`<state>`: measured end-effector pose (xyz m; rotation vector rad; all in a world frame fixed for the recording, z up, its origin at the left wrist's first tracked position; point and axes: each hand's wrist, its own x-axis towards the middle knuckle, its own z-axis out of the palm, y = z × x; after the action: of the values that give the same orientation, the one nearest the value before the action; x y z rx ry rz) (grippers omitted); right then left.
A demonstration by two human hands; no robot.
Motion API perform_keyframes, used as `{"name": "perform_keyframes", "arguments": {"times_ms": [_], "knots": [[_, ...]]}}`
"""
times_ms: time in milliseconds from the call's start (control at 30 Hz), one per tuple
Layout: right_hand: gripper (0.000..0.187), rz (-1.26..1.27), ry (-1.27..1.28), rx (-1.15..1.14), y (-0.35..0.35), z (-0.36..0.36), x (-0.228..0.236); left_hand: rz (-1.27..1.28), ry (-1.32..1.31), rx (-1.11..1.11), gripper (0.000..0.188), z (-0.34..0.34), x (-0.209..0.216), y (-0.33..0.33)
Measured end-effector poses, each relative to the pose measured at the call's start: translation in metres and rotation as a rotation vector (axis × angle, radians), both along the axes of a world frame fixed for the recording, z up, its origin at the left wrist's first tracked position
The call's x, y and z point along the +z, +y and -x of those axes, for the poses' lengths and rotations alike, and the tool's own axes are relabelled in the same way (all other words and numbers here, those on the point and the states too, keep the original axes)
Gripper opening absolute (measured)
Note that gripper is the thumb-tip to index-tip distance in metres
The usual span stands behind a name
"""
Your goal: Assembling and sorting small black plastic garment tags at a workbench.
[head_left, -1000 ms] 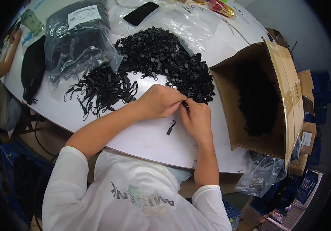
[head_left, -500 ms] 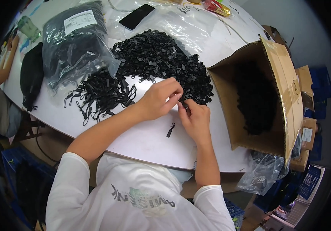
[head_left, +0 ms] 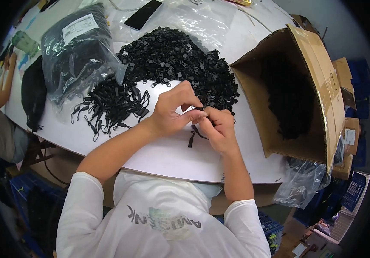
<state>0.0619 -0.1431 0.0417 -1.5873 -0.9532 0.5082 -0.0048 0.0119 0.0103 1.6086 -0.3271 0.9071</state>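
Note:
My left hand [head_left: 173,107] and my right hand [head_left: 220,129] meet over the white table, fingertips pinched together. A small black zipper slider [head_left: 196,108], mostly hidden by the fingers, is held between them. A thin black cord pull [head_left: 200,134] shows beside my right thumb; its other end is covered by the hand. Just below, a loose cord zipper pull [head_left: 191,140] lies on the table. Beyond my hands spreads a large heap of black zipper sliders [head_left: 167,56]. Left of my left hand sits a tangled pile of black cord pulls [head_left: 116,103].
On the right an open cardboard box [head_left: 253,103] lies on its side with black pieces inside. A stuffed clear plastic bag [head_left: 75,60] stands at the far left beside a black pouch [head_left: 34,92]. A phone [head_left: 143,14] lies at the back. Another person's arm [head_left: 6,79] is at the left edge.
My fingertips have come closer together, and the left thumb now reaches across to the right hand. A black cord has come into view below the right thumb. The whole view has shifted slightly.

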Motion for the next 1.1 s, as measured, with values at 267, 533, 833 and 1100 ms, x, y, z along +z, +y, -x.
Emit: {"name": "perform_keyframes", "arguments": {"times_ms": [267,533,833,1100], "knots": [[0.023,-0.045,0.071,0.133,0.002,-0.001,-0.007,0.001,0.054,-0.119,0.018,-0.003,0.004,0.015],[0.028,-0.059,0.246,0.191,0.007,0.007,-0.008,-0.051,0.036,-0.077,0.013,-0.003,0.002,0.015],[0.027,-0.004,0.142,0.088,0.006,0.005,-0.015,0.081,0.196,-0.141,0.009,-0.006,-0.002,0.025],[0.02,0.082,-0.066,-0.074,0.009,0.003,-0.017,-0.082,0.209,-0.17,0.01,-0.01,-0.01,0.024]]}}
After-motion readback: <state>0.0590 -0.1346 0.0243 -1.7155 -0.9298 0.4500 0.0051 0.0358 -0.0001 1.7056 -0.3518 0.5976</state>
